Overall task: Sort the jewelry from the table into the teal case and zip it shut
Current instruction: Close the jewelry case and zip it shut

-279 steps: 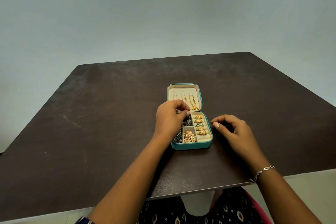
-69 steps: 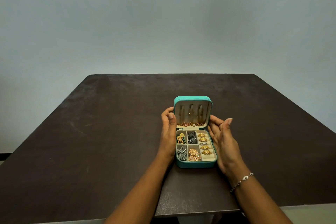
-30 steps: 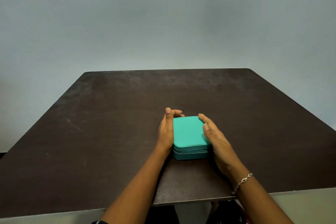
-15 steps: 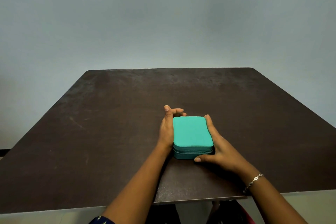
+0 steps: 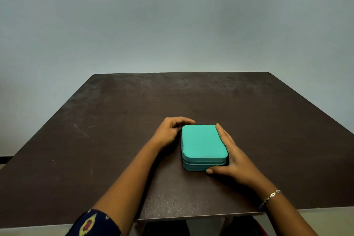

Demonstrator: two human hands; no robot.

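The teal case [image 5: 203, 143] lay closed on the table [image 5: 115, 140], toward its near edge. The right hand [image 5: 235, 161] clasped the case's right side, thumb against the near wall. The left hand [image 5: 170, 132] sat curled at its far-left corner, though I could not tell whether it grasped anything.

Dark brown scuffed table [image 5: 118, 140], plain pale grey-blue wall [image 5: 172, 17] behind, soft even light

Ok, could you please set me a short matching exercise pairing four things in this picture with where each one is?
1 teal case
2 left hand
3 right hand
4 bracelet

A on the right wrist
B closed, flat on the table
C against the case's right side
D at the case's far left corner

Pairs: 1-B, 2-D, 3-C, 4-A
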